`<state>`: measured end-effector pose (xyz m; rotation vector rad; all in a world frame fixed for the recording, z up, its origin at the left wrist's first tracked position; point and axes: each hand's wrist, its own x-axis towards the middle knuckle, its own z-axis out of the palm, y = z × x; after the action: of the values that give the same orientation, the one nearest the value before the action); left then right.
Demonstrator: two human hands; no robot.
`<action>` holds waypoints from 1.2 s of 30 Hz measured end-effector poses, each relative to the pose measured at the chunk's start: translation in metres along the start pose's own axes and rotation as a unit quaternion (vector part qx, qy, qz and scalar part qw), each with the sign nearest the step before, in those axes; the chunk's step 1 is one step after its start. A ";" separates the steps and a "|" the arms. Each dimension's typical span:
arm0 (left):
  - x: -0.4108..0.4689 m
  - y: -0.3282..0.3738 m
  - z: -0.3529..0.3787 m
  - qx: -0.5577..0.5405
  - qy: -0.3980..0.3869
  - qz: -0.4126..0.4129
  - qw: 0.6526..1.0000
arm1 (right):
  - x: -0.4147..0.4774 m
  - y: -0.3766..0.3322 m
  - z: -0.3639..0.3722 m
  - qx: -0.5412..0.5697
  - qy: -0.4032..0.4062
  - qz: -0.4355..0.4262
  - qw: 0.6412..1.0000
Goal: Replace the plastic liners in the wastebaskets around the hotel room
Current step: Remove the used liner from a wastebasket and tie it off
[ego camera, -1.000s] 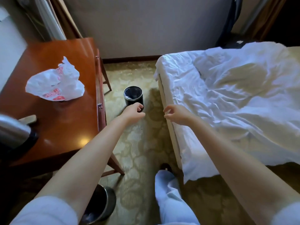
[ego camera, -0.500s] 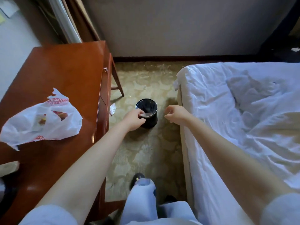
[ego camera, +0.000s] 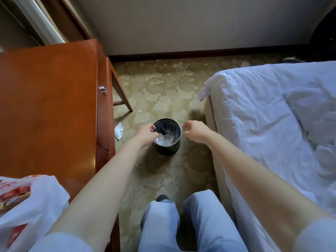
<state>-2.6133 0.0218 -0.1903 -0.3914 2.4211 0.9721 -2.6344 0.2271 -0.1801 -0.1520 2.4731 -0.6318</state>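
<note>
Wastebasket [ego camera: 167, 140] on carpet [ego camera: 163, 91] between desk [ego camera: 49, 106] and bed [ego camera: 272, 124].

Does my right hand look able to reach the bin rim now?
Probably yes: the right hand hovers beside the bin with nothing between them; the left hand is at the opposite rim.
</note>
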 end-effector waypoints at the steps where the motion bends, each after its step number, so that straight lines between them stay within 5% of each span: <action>1: 0.018 -0.004 0.003 0.001 0.000 -0.004 1.000 | 0.019 0.004 0.003 -0.006 -0.003 0.000 1.000; 20: 0.361 -0.184 0.181 0.054 0.069 -0.042 0.995 | 0.357 0.190 0.205 -0.068 -0.004 0.022 0.997; 36: 0.390 -0.247 0.219 0.030 0.113 -0.076 0.990 | 0.393 0.214 0.270 -0.097 0.083 0.048 0.991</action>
<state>-2.7573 -0.0276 -0.6781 -0.6868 2.5685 0.8261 -2.8018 0.2112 -0.6751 -0.0570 2.6820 -0.3753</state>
